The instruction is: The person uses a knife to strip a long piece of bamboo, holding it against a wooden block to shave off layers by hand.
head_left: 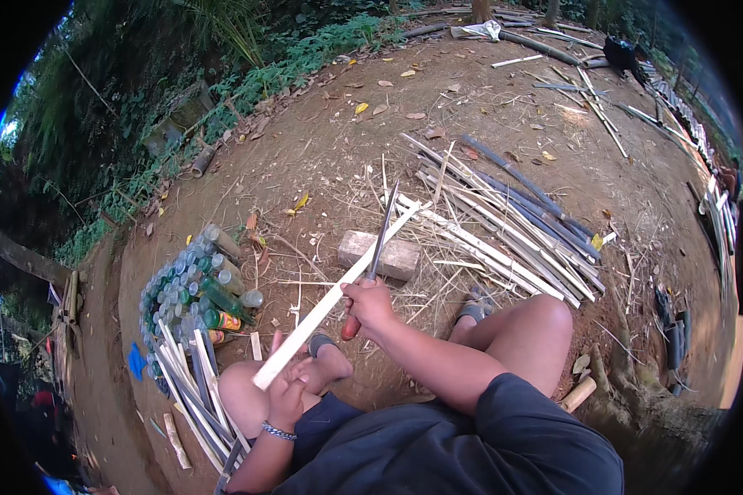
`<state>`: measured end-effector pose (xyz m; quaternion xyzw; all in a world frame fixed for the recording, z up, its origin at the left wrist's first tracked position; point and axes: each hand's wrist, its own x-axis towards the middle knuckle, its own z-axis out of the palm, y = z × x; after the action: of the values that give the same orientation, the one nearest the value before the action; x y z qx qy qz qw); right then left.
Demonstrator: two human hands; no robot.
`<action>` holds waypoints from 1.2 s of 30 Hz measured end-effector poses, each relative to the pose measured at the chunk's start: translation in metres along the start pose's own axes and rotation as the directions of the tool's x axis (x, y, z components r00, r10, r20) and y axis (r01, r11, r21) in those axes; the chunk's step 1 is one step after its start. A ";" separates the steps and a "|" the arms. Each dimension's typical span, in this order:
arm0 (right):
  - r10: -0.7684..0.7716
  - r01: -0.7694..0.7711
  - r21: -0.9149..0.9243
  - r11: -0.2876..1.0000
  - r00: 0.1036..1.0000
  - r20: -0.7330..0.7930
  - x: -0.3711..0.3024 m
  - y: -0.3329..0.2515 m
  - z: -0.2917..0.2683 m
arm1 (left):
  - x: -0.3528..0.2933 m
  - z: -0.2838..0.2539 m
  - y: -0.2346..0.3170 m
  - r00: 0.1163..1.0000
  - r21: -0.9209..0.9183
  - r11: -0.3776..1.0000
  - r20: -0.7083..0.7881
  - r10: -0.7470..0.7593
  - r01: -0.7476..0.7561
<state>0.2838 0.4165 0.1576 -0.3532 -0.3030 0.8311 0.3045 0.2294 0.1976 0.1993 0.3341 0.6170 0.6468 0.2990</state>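
Observation:
My right hand [369,304] is closed around the reddish-brown wooden handle of a machete [385,223], its long dark blade pointing away from me. A pale, flat bamboo strip [318,316] runs slantwise from above my left thigh to the far right, crossing the blade. Its near end lies in my left hand [286,394], fingers loosely around it, some on either side. A metal chain bracelet circles that wrist. Below the strip and blade, a wooden block [380,254] rests on the dirt; whether either touches it I cannot tell.
Split bamboo strips [504,239] and dark poles [537,194] lie to the right beyond the block. Plastic bottles [198,280] are heaped at the left, with more strips [194,388] beside my left leg. Shavings litter the ground [305,165]. A tree root [627,379] is at the right.

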 end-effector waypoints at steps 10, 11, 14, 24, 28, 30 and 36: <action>-0.083 0.104 -0.113 0.988 0.981 0.175 -0.043 -0.008 0.033 | 0.113 0.033 0.095 0.579 -0.218 0.554 -0.504 0.641 -0.804; -0.060 0.095 -0.210 0.973 0.984 0.166 -0.050 -0.015 0.023 | 0.117 0.014 0.112 0.566 -0.241 0.520 -0.483 0.667 -0.819; -0.151 0.170 -0.417 0.893 0.985 0.079 -0.034 0.009 -0.039 | 0.120 -0.024 0.181 0.570 -0.328 0.471 -0.374 0.731 -0.819; -0.140 0.070 -0.716 0.695 0.989 -0.040 0.007 0.061 -0.130 | 0.117 -0.030 0.237 0.600 -0.361 0.502 -0.251 0.759 -0.786; -0.118 0.132 -0.839 0.528 0.990 0.082 -0.030 0.018 -0.079 | 0.112 -0.026 0.238 0.569 -0.340 0.473 -0.294 0.768 -0.813; -0.163 0.258 -0.843 0.472 0.965 0.204 -0.042 0.001 -0.047 | 0.111 -0.025 0.237 0.566 -0.343 0.467 -0.298 0.769 -0.815; -0.185 0.424 -0.743 0.517 0.904 0.386 -0.057 -0.013 0.007 | 0.088 -0.003 0.235 0.534 -0.190 0.502 -0.389 0.750 -0.844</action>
<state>0.3142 0.3812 0.1937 -0.2819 -0.7439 0.5692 0.2077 0.1803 0.2517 0.4393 0.4357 0.2948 0.8481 -0.0634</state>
